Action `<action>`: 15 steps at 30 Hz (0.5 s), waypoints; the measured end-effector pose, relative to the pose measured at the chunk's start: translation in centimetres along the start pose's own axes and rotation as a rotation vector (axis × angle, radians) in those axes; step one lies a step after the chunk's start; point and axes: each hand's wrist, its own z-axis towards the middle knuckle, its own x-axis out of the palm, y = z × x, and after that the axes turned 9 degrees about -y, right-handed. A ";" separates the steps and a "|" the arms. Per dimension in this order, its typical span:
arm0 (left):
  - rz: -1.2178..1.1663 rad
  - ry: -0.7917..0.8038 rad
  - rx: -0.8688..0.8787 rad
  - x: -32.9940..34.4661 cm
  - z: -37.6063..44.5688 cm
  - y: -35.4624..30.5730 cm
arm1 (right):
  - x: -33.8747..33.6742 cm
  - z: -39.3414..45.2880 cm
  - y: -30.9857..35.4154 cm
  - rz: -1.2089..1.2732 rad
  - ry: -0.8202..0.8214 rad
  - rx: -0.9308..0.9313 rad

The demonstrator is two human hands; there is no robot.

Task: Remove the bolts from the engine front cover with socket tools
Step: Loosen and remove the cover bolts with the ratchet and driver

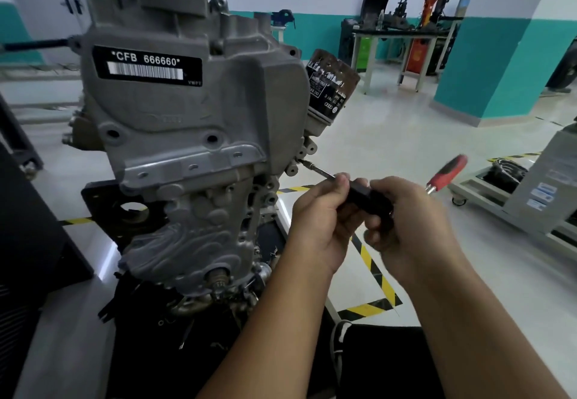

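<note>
A grey engine with its front cover point(187, 111) stands upright on a stand, a label reading CFB 666660 on the cover. A ratchet with a red and black handle point(446, 175) and a black socket point(365, 197) runs through a thin extension bar point(317, 170) to a bolt on the cover's right edge point(298, 161). My left hand point(318, 223) is closed around the socket end of the tool. My right hand point(409, 220) grips the tool just behind it, and the blurred handle sticks out beyond it to the upper right.
A rusty black oil filter point(331, 89) juts out right of the cover, just above the tool. Yellow and black floor tape point(374, 270) runs under my hands. A grey wheeled cart point(512, 199) stands at right, a workbench point(402, 36) and a teal pillar point(499, 55) farther back.
</note>
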 end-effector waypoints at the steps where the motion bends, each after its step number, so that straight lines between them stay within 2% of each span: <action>1: 0.025 -0.033 0.007 0.0 0.1 0.1 | -0.7 0.3 -0.2 -0.264 -0.085 -0.258; 3: 0.040 -0.076 0.005 0.2 0.1 0.3 | -1.9 0.6 -0.1 -0.660 -0.200 -0.733; 4: 0.033 -0.092 0.000 0.3 0.1 0.4 | -2.3 0.7 0.1 -0.724 -0.181 -0.863; 6: 0.009 -0.099 -0.015 0.3 0.1 0.5 | -2.8 1.0 -0.1 -0.736 -0.119 -0.909; 8: -0.023 -0.069 -0.041 0.2 0.1 0.3 | -2.4 0.4 -0.1 -0.734 -0.067 -0.777; 9: -0.040 -0.039 -0.051 0.1 0.0 0.2 | -2.1 0.4 0.0 -0.616 -0.056 -0.618; 12: -0.066 0.082 -0.036 0.0 -0.2 -0.3 | -1.3 1.0 0.7 0.083 0.122 0.189; 13: -0.059 0.094 -0.021 0.0 -0.2 -0.2 | -1.4 1.2 1.0 0.218 0.119 0.323; 14: -0.042 0.087 -0.004 0.1 -0.1 -0.1 | -1.6 1.3 1.1 0.223 0.110 0.317; 15: -0.024 0.065 0.011 0.3 -0.1 0.1 | -1.9 1.1 1.0 0.115 0.099 0.189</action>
